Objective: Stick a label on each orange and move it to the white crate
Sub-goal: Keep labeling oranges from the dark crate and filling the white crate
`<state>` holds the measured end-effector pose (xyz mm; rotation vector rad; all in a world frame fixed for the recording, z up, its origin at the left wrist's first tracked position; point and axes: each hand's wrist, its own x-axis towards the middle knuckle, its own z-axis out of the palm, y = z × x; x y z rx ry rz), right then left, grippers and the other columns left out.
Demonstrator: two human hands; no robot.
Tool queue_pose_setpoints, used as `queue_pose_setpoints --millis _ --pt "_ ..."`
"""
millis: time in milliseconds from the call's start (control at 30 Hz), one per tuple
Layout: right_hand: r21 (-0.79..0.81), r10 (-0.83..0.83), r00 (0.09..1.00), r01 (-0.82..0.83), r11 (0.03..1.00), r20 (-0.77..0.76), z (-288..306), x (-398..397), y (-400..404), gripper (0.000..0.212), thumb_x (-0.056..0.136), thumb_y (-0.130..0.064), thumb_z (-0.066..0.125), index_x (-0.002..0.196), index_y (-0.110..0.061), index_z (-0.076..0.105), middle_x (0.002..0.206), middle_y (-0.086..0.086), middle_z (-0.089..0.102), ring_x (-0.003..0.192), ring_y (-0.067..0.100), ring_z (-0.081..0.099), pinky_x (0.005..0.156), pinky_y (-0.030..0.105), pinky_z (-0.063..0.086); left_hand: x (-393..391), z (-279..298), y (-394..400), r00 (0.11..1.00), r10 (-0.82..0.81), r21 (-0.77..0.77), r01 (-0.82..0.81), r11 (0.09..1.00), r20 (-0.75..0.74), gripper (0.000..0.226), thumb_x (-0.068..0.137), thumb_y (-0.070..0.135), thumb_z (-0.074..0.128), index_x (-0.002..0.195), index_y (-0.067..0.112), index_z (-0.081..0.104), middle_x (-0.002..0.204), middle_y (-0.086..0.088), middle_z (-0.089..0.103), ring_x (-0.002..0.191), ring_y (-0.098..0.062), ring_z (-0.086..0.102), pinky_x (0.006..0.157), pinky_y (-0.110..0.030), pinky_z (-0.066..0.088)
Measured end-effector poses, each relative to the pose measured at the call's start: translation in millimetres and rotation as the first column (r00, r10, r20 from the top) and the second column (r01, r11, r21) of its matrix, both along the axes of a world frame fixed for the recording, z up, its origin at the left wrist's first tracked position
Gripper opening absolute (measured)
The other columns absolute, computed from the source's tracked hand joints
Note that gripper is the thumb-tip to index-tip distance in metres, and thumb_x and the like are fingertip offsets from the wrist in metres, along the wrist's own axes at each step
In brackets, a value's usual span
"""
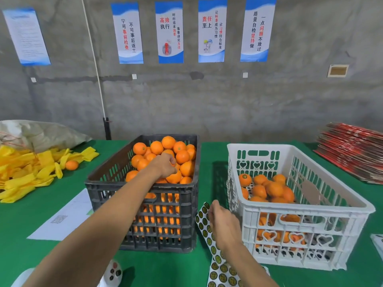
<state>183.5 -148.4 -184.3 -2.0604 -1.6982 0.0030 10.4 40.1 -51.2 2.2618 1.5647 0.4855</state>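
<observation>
A dark grey crate heaped with oranges stands in the middle of the green table. My left hand reaches into it, fingers curled round an orange in the pile. To the right stands the white crate, holding several oranges; one shows a round label. Between the two crates lies a sheet of round labels. My right hand is over that sheet, fingertips pinching at its upper edge.
Yellow foam sleeves and a lone orange lie at the left, with a sack behind. A white paper lies left of the dark crate. Red flat cartons are stacked at the far right. Another label sheet lies at the bottom edge.
</observation>
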Motion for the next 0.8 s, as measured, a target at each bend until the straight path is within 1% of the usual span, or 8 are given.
queue_pose_setpoints --millis 133,300,400,500,567,633,700,800 --pt "0.013 -0.057 0.996 0.058 0.998 -0.070 7.7 -3.8 18.5 0.019 0.098 -0.001 0.048 0.102 -0.018 0.041 0.086 0.000 0.064 0.073 0.022 0.064 0.065 0.038 0.053 8.7 -3.4 29.7 0.986 0.008 -0.099 -0.025 0.995 -0.168 0.049 0.088 0.019 0.082 0.132 0.017 0.059 0.138 -0.011 0.057 0.122 -0.031 0.058 0.095 -0.038 0.052" --pt "0.078 -0.100 0.983 0.113 0.991 -0.155 8.5 2.2 39.8 0.021 0.099 -0.008 0.047 0.098 -0.022 0.032 0.080 0.001 0.057 0.068 0.019 0.059 0.063 0.041 0.053 22.5 -9.0 56.4 0.947 -0.045 -0.171 -0.011 0.985 -0.319 0.069 0.089 0.026 0.081 0.150 0.026 0.048 0.155 -0.011 0.046 0.137 -0.036 0.050 0.107 -0.048 0.050" --pt "0.106 -0.088 0.976 0.111 0.988 -0.202 9.0 3.5 52.2 0.025 0.101 -0.013 0.053 0.096 -0.022 0.031 0.079 0.002 0.060 0.069 0.023 0.063 0.066 0.045 0.057 32.5 -13.0 65.4 0.913 -0.065 -0.213 -0.024 0.977 -0.402 0.076 0.090 0.027 0.079 0.155 0.029 0.041 0.155 -0.011 0.046 0.129 -0.036 0.056 0.102 -0.049 0.054" --pt "0.143 -0.078 0.972 0.112 0.983 -0.223 8.9 4.0 61.6 0.030 0.100 -0.012 0.057 0.094 -0.023 0.030 0.081 0.003 0.061 0.071 0.024 0.065 0.066 0.047 0.058 46.0 -13.2 70.6 0.839 -0.064 -0.200 -0.054 0.978 -0.540 0.082 0.091 0.027 0.079 0.160 0.018 0.034 0.154 -0.015 0.046 0.116 -0.036 0.063 0.099 -0.046 0.056" --pt "0.162 -0.076 0.971 0.115 0.980 -0.227 9.7 4.7 67.1 0.028 0.101 -0.012 0.054 0.093 -0.023 0.030 0.080 0.003 0.061 0.070 0.025 0.065 0.064 0.047 0.058 54.8 -16.6 70.3 0.741 -0.038 -0.126 -0.063 0.990 -0.670 0.089 0.092 0.027 0.078 0.162 0.009 0.024 0.169 -0.018 0.020 0.133 -0.041 0.055 0.096 -0.044 0.053" --pt "0.180 -0.070 0.971 0.113 0.977 -0.228 12.1 4.8 71.6 0.026 0.102 -0.013 0.054 0.094 -0.023 0.031 0.080 0.003 0.060 0.069 0.025 0.065 0.064 0.047 0.058 60.2 -19.8 69.9 0.664 -0.030 -0.078 -0.043 0.996 -0.747 0.092 0.093 0.025 0.078 0.163 0.007 0.021 0.172 -0.018 -0.004 0.148 -0.043 0.037 0.099 -0.047 0.049" --pt "0.196 -0.064 0.970 0.112 0.974 -0.236 15.4 5.1 74.9 0.024 0.102 -0.014 0.054 0.095 -0.023 0.033 0.082 0.003 0.061 0.069 0.025 0.064 0.065 0.048 0.057 62.9 -20.9 71.9 0.663 -0.022 -0.057 -0.031 0.998 -0.748 0.094 0.093 0.021 0.077 0.164 0.014 0.016 0.172 -0.019 -0.010 0.151 -0.042 0.032 0.103 -0.049 0.048" --pt "0.202 -0.060 0.965 0.115 0.973 -0.257 19.4 6.6 76.7 0.016 0.104 -0.018 0.050 0.097 -0.021 0.035 0.082 0.004 0.061 0.070 0.025 0.064 0.066 0.048 0.057 62.3 -18.8 70.0 0.708 -0.035 -0.049 0.001 0.999 -0.706 0.100 0.092 0.016 0.078 0.165 0.019 0.010 0.169 -0.023 -0.017 0.148 -0.045 0.037 0.099 -0.048 0.050"
